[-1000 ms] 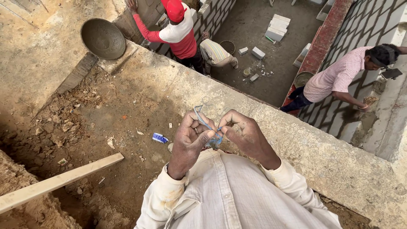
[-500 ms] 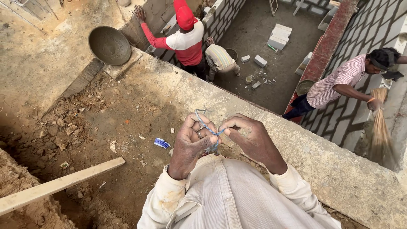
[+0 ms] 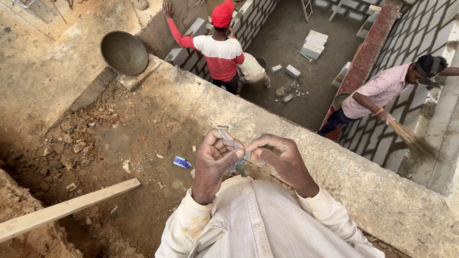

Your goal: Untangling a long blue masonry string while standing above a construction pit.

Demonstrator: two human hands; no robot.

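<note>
Since the earlier frame the twisted blue-and-white cord point(image 3: 228, 139) had tilted more upright and its frayed tail point(image 3: 236, 166) had dropped lower between the hands, which had drawn closer at chest height over the concrete ledge point(image 3: 306, 143). Left hand point(image 3: 214, 162) was closed, pinching the cord between thumb and fingers; right hand point(image 3: 277, 157) was closed, gripping the cord's lower part beside it. Step judged as working the strands by fingertip; next move would call for steady tension from both pinches.
</note>
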